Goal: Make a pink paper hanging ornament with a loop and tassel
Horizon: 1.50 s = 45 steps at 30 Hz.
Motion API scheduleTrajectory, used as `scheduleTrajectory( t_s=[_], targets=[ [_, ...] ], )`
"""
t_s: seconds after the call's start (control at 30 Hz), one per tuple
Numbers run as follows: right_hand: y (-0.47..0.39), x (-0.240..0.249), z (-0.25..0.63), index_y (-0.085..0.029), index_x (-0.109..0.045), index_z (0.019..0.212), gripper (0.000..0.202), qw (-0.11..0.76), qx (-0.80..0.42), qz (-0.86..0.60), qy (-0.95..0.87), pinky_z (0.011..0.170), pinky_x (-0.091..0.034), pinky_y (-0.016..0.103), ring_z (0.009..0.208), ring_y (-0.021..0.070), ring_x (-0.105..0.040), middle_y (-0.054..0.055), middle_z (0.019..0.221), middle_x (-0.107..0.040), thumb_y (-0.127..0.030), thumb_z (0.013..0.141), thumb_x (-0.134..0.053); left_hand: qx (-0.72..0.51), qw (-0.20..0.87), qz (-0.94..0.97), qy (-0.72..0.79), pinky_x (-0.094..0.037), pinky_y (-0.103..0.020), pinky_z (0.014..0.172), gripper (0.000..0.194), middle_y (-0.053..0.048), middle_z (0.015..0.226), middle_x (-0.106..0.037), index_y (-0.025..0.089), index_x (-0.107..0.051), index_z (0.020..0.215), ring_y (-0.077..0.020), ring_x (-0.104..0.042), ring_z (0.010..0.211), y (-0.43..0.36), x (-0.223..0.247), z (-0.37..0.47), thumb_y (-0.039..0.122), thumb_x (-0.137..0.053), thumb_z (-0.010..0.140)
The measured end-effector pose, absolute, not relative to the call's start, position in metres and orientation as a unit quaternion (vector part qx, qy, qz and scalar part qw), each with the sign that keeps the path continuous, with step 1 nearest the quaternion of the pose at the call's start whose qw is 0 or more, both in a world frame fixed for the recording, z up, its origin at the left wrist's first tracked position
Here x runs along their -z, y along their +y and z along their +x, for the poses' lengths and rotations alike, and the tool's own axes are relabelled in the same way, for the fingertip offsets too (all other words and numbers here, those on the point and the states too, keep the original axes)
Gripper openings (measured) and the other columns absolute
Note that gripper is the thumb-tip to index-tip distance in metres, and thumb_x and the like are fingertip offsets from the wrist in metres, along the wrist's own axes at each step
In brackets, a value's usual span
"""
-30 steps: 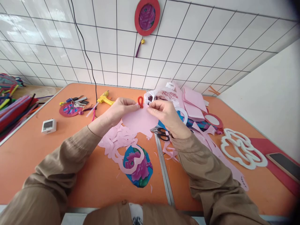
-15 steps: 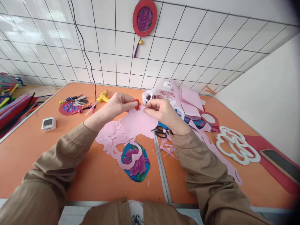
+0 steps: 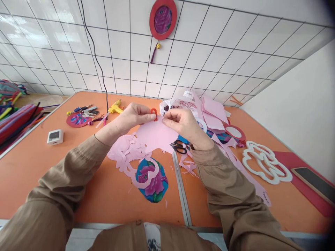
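Observation:
My left hand [image 3: 139, 114] pinches a small red loop [image 3: 154, 112] between thumb and fingertips. Just to its right, my right hand [image 3: 179, 122] is closed in a pinch; what its fingertips hold is too small to make out. A pink sheet [image 3: 157, 135] with a scalloped lower edge spreads below and between both hands; I cannot tell whether either hand grips it. Pink offcuts [image 3: 125, 150] lie to its left. Nearer me, a curved pink cutout overlaps a blue floral cloth oval [image 3: 155, 188]. Black-handled scissors [image 3: 179, 147] lie under my right wrist.
A yellow glue gun [image 3: 115, 107], keys [image 3: 87, 112] and a small white device [image 3: 55, 136] are on the left. White cloud-shaped cutouts [image 3: 267, 164] and a phone [image 3: 314, 181] lie right. Folded pink sheets [image 3: 213, 109] stand behind. A red-rimmed ornament [image 3: 162, 35] hangs on the tiled wall.
The red loop has turned and now shows its open ring more clearly above my left fingertips. Both hands have shifted very slightly; the view has moved a little.

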State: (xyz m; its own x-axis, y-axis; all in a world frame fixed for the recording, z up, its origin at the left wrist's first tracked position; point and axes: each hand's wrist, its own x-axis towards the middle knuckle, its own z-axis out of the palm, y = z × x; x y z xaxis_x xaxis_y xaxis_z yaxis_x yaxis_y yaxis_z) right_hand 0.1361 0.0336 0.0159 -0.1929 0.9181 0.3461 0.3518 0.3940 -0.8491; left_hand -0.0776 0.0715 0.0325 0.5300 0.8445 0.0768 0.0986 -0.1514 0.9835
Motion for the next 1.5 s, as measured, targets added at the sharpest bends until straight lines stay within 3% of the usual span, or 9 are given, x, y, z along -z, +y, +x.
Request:
scheduleTrajectory(
  t_s=[0.17,0.3,0.5,0.97,1.13,1.23,1.33,1.4,1.5],
  targets=[
    [0.032,-0.018,0.136,-0.02,-0.069,0.074,0.03,0.469,-0.309,-0.437,-0.703,0.063,-0.046,0.032,0.068,0.0158,-0.06,0.001,0.073,-0.069,-0.047,0.079,-0.083,-0.319,0.55,0.675,0.373,-0.044,-0.025,0.054,0.033,-0.004,0.067,-0.07,0.012,-0.074,0.072,-0.0131,-0.06,0.061,0.067,-0.034,-0.075,0.038,-0.093,0.065],
    [0.026,-0.021,0.13,-0.023,-0.078,0.096,0.02,0.504,-0.28,-0.412,-0.706,0.079,-0.056,0.037,0.089,0.0214,-0.071,0.006,0.099,-0.079,-0.036,0.082,-0.079,-0.301,0.49,0.725,0.378,-0.028,-0.023,0.046,0.03,0.003,0.053,-0.051,0.014,-0.067,0.059,-0.0073,-0.042,0.051,0.062,-0.032,-0.071,0.036,-0.084,0.071],
    [0.025,-0.02,0.123,-0.024,-0.077,0.077,0.005,0.519,-0.235,-0.4,-0.718,0.073,-0.057,0.037,0.079,0.0196,-0.069,0.003,0.082,-0.077,-0.026,0.08,-0.074,-0.281,0.489,0.739,0.368,-0.024,-0.023,0.045,0.022,0.003,0.051,-0.049,0.014,-0.07,0.06,-0.0069,-0.037,0.049,0.059,-0.03,-0.067,0.031,-0.078,0.071],
    [0.026,-0.018,0.123,-0.024,-0.074,0.075,0.007,0.547,-0.256,-0.402,-0.688,0.074,-0.056,0.038,0.074,0.0191,-0.069,0.002,0.078,-0.075,-0.027,0.081,-0.077,-0.293,0.535,0.688,0.393,-0.026,-0.022,0.043,0.016,0.003,0.052,-0.053,0.013,-0.073,0.063,-0.0071,-0.04,0.048,0.058,-0.033,-0.063,0.026,-0.08,0.07],
    [0.026,-0.017,0.121,-0.023,-0.075,0.077,0.01,0.556,-0.267,-0.41,-0.672,0.073,-0.056,0.037,0.072,0.018,-0.069,0.002,0.078,-0.075,-0.03,0.081,-0.08,-0.291,0.544,0.694,0.37,-0.025,-0.023,0.046,0.028,0.004,0.053,-0.05,0.013,-0.07,0.064,-0.0065,-0.038,0.05,0.058,-0.032,-0.066,0.034,-0.089,0.067],
    [0.027,-0.018,0.125,-0.023,-0.076,0.078,0.013,0.565,-0.302,-0.382,-0.666,0.072,-0.057,0.036,0.07,0.0172,-0.069,0.001,0.075,-0.073,-0.032,0.081,-0.084,-0.279,0.609,0.669,0.322,-0.04,-0.025,0.054,0.046,-0.001,0.061,-0.061,0.014,-0.072,0.069,-0.011,-0.054,0.058,0.063,-0.03,-0.071,0.057,-0.09,0.069],
    [0.032,-0.02,0.133,-0.024,-0.078,0.08,0.023,0.573,-0.359,-0.316,-0.665,0.073,-0.058,0.036,0.071,0.0176,-0.068,0.001,0.076,-0.073,-0.043,0.08,-0.089,-0.286,0.673,0.62,0.284,-0.057,-0.036,0.084,0.066,-0.011,0.086,-0.078,0.015,-0.077,0.082,-0.0237,-0.073,0.088,0.073,-0.024,-0.075,0.08,-0.078,0.071],
    [0.036,-0.019,0.14,-0.024,-0.079,0.077,0.03,0.578,-0.385,-0.273,-0.666,0.072,-0.057,0.036,0.072,0.0178,-0.067,0.002,0.075,-0.072,-0.051,0.076,-0.092,-0.291,0.668,0.624,0.283,-0.054,-0.041,0.099,0.069,-0.015,0.105,-0.082,0.015,-0.081,0.094,-0.0293,-0.073,0.108,0.079,-0.018,-0.077,0.081,-0.076,0.074],
    [0.043,-0.016,0.146,-0.025,-0.078,0.072,0.029,0.566,-0.433,-0.215,-0.668,0.07,-0.055,0.034,0.07,0.016,-0.064,0.001,0.072,-0.07,-0.048,0.076,-0.094,-0.25,0.674,0.643,0.264,-0.053,-0.04,0.099,0.067,-0.016,0.118,-0.081,0.016,-0.082,0.109,-0.0288,-0.072,0.115,0.081,-0.012,-0.077,0.075,-0.08,0.077]
  ],
)
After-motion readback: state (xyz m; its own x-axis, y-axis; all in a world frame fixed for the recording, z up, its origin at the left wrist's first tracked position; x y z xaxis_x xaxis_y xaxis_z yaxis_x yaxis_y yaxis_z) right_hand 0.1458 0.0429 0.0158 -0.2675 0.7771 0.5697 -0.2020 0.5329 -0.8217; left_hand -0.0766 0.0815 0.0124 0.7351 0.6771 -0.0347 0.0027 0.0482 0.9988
